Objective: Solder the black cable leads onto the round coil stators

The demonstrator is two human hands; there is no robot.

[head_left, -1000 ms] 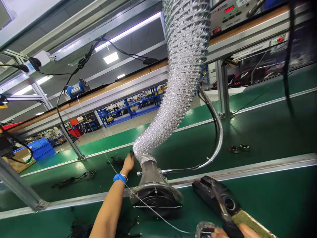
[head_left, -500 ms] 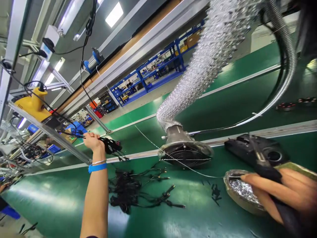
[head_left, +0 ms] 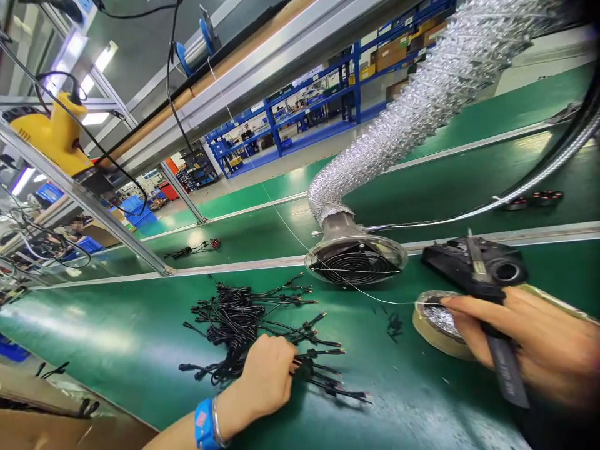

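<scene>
My left hand, with a blue band at the wrist, is down on a pile of black cables, its fingers closed around part of them near their stripped ends. The fingertips are partly hidden. In my right hand is a soldering iron, its tip pointing up and away. Thin solder wire runs from between the thumb and finger of the same hand. Just beneath those fingers is a round tub of shiny metal shavings. Behind it lies a black soldering iron stand.
A fume extractor hood on a silver duct stands mid-bench. Small black pieces lie beside the tub. A cable bundle rests beyond the metal rail. A solder spool hangs above; a cardboard box is lower left.
My left hand left the cable bundle on the strip beyond the rail and came back to the near pile. My right hand keeps the soldering iron; the view has turned down and left.
</scene>
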